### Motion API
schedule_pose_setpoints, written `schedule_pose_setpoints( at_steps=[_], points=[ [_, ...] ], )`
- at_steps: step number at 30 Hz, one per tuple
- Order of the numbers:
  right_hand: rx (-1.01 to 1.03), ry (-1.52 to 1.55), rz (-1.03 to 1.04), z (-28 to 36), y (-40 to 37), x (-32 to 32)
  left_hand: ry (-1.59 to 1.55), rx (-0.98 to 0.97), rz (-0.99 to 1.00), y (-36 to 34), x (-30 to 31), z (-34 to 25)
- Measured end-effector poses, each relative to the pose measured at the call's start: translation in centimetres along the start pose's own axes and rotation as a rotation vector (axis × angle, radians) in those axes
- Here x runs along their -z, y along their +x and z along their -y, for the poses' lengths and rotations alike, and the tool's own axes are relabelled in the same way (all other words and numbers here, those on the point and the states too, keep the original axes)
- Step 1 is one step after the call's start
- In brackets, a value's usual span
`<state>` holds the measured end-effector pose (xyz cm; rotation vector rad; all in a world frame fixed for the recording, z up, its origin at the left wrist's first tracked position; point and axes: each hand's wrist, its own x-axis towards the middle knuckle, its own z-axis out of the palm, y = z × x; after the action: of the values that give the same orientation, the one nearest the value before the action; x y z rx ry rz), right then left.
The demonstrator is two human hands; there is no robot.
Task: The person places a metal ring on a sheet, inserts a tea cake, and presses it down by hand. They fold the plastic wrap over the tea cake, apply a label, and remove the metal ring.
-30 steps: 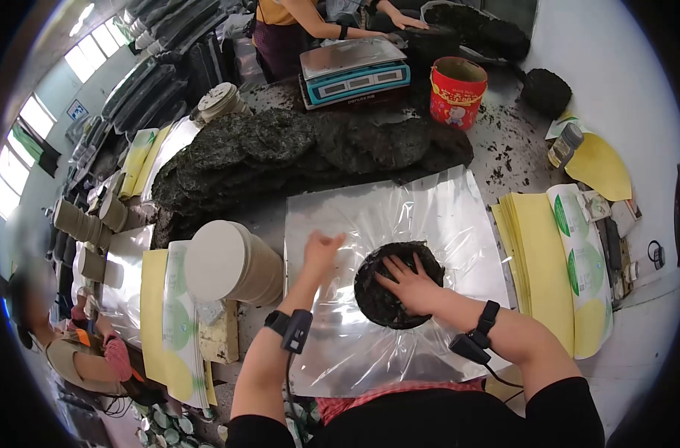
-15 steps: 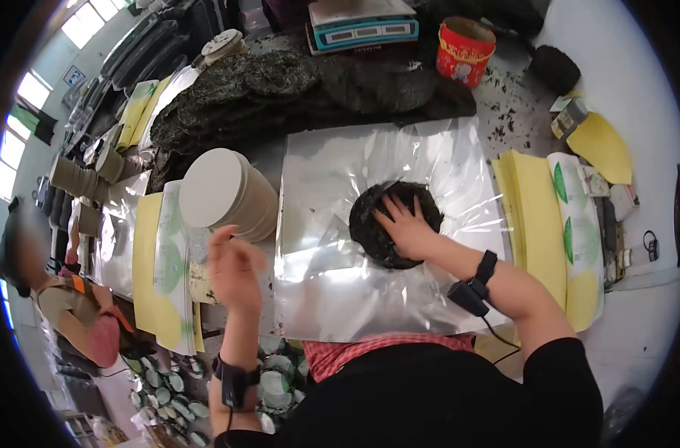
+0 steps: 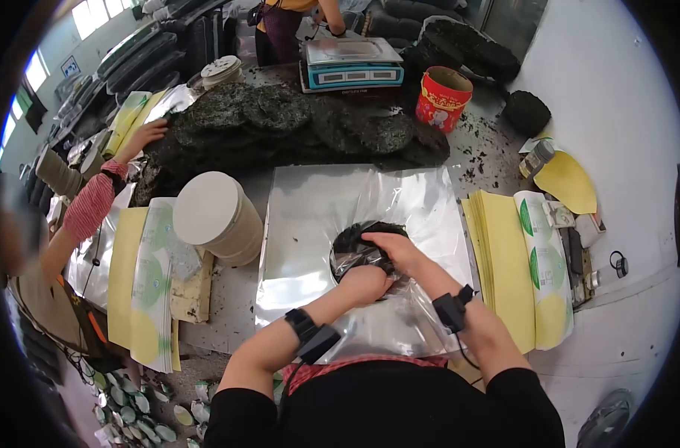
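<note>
A round dark pressed cake (image 3: 351, 240) lies near the middle of a shiny silver foil sheet (image 3: 310, 216). The foil's near part is pulled up over the cake. My left hand (image 3: 366, 284) is closed on the gathered foil at the cake's near edge. My right hand (image 3: 396, 250) presses down on the foil and the cake's right side, fingers curled over it. Both wrists carry black bands with small devices.
A heap of dark pressed cakes (image 3: 295, 127) lies behind the foil, with a scale (image 3: 351, 63) and a red tub (image 3: 443, 98) beyond. A stack of white round discs (image 3: 213, 216) stands left, yellow wrappers (image 3: 504, 261) right. Another person's hand (image 3: 146, 134) reaches the heap at left.
My left hand swung out to the left, then came back and gathered the foil over the cake. My right hand shifted from flat on the cake to pressing foil onto it.
</note>
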<state>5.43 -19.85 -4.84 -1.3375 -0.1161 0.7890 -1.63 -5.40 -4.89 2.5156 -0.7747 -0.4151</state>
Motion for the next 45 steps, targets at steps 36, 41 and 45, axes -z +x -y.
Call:
schedule_pose_setpoints(
  at_steps=[36,41,45],
  points=[
    [0.688,-1.142,0.038,5.7,-5.1,-3.2,-0.237,0.123,-0.843,-1.6,3.5,2.1],
    [0.748,-0.369,-0.367,3.0,-3.5,-3.0,-0.262,-0.048,-0.975,-1.1,3.7,1.9],
    [0.853,-1.007,-0.023,-1.0,-1.9,-1.0,-0.241,-0.181,-0.782,-0.9,3.2,3.0]
  ],
)
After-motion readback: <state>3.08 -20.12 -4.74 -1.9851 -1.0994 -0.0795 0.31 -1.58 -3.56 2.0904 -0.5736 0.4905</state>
